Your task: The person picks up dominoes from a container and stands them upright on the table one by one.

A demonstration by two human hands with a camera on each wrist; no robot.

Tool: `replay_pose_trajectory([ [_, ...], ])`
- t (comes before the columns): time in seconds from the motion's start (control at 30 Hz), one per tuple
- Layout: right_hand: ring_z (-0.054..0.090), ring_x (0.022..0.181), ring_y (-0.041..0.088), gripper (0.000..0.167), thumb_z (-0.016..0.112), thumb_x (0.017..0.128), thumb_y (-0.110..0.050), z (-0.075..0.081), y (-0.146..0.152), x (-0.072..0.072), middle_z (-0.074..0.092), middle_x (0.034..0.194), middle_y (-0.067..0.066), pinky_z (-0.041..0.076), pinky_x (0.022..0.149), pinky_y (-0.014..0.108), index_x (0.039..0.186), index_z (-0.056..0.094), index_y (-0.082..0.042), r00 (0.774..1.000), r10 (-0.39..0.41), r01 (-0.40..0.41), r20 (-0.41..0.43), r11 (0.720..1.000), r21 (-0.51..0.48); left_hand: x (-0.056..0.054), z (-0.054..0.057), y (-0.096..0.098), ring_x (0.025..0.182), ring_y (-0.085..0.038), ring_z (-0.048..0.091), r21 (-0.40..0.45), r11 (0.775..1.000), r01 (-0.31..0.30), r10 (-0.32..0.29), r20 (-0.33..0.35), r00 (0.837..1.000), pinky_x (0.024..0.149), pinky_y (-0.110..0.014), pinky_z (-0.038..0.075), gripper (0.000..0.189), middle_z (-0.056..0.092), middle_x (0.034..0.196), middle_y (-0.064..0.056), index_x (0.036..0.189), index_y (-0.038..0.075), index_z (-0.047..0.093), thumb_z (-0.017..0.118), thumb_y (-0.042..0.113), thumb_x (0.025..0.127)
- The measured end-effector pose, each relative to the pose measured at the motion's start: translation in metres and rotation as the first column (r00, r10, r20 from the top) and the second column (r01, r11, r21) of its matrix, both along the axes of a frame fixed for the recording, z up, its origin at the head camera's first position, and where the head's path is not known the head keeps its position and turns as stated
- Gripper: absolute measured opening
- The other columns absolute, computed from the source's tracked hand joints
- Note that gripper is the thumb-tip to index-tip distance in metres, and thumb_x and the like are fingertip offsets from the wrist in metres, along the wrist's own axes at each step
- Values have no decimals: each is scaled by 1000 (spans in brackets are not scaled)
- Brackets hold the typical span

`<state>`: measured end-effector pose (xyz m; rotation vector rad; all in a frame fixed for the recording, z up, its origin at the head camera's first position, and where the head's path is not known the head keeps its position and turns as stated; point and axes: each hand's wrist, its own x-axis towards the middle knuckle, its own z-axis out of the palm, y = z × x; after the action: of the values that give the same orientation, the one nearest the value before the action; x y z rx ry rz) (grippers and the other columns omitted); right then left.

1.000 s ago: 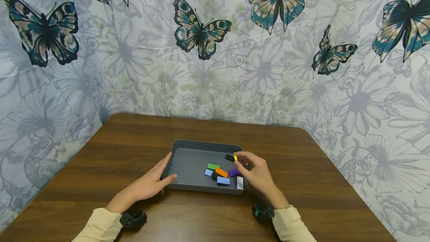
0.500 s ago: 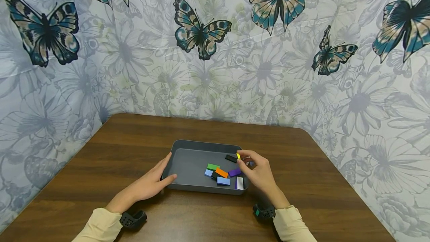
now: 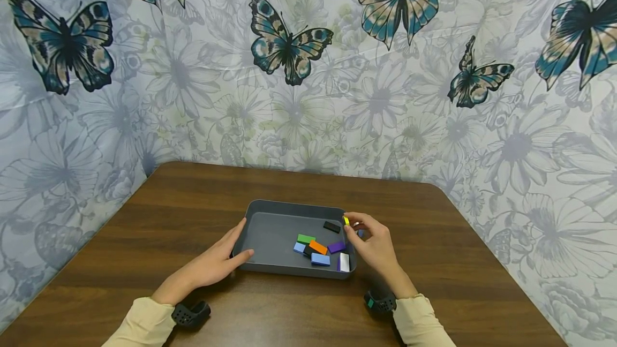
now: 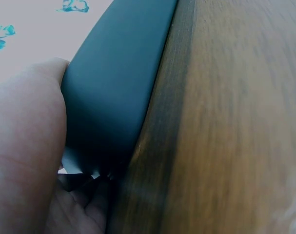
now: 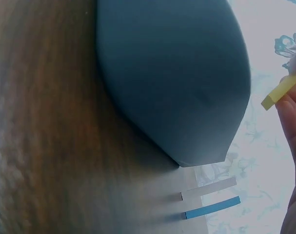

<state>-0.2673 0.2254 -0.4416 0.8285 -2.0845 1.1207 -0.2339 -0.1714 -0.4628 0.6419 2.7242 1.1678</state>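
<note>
My right hand [image 3: 375,241] pinches a small yellow block [image 3: 346,220] between thumb and fingertips, above the right rim of a grey tray [image 3: 272,232]. The right wrist view shows that yellow block [image 5: 280,92] held clear of the tray. Straight fingers of my left hand [image 3: 212,264] rest against the tray's left side, its thumb at the near left corner. Inside the tray lie a black block [image 3: 331,226], a green block [image 3: 306,239], an orange block [image 3: 318,247], a purple block [image 3: 336,247], a light blue block [image 3: 320,259] and a white block [image 3: 344,262].
On the table just right of the tray stand a white block [image 5: 208,188] and a blue block [image 5: 212,207], mostly hidden behind my right hand in the head view. The wooden table [image 3: 231,181] reaches a butterfly-patterned cloth [image 3: 289,117] at the back.
My right hand has moved a little right and away with the yellow block, from beside the black block to above the rim. The left hand and tray stay still.
</note>
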Motion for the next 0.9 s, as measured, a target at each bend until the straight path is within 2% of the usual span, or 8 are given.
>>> replay_pose_trajectory([
  [0.17, 70, 86, 15, 33, 76, 87, 8, 1, 2, -1, 77, 104, 14, 59, 76, 22, 117, 74, -6, 1000, -25, 25, 1, 999, -21, -1, -1, 0, 157, -43, 11, -2, 1000, -5, 5, 8, 1000, 119, -68, 22, 90, 3, 173, -18, 167, 12, -1, 51, 52, 106],
  [0.4, 72, 82, 19, 34, 77, 85, 9, 2, 6, -3, 77, 102, 10, 61, 74, 36, 117, 75, -4, 997, -62, 60, -35, 997, -44, -1, -1, 0, 157, -44, 11, -5, 1000, -4, 4, 4, 1000, 119, -68, 21, 90, 2, 173, -19, 167, 11, -2, 50, 52, 107],
  [0.57, 72, 81, 27, 36, 77, 82, 13, 5, 4, -2, 77, 100, 13, 61, 74, 35, 115, 74, -1, 994, -94, 91, -57, 994, -54, -1, -2, 1, 158, -43, 11, 1, 1000, -3, 3, 2, 1000, 119, -67, 22, 91, 3, 173, -18, 167, 11, -2, 52, 53, 106],
  [0.7, 71, 81, 29, 33, 76, 80, 17, 13, 0, 6, 75, 98, 19, 59, 76, 26, 111, 73, 7, 992, -107, 103, -61, 992, -67, -2, -2, 1, 157, -43, 12, -1, 1000, -1, 1, 3, 1000, 119, -68, 22, 92, 3, 173, -18, 167, 11, -2, 52, 53, 106],
  [0.77, 71, 80, 29, 31, 75, 80, 18, 19, -3, 11, 75, 97, 19, 60, 76, 28, 110, 72, 9, 992, -110, 106, -60, 992, -69, -2, -2, 1, 157, -44, 12, -3, 1000, 1, -1, 3, 1000, 119, -68, 22, 91, 3, 173, -19, 167, 10, -2, 52, 52, 106],
  [0.9, 72, 81, 27, 28, 74, 82, 16, 29, -4, 17, 75, 96, 17, 61, 74, 39, 109, 72, 11, 992, -115, 111, -59, 991, -69, -2, -2, 1, 157, -43, 11, -7, 1000, 0, 0, 3, 1000, 119, -68, 22, 92, 2, 173, -18, 167, 11, -3, 51, 54, 106],
])
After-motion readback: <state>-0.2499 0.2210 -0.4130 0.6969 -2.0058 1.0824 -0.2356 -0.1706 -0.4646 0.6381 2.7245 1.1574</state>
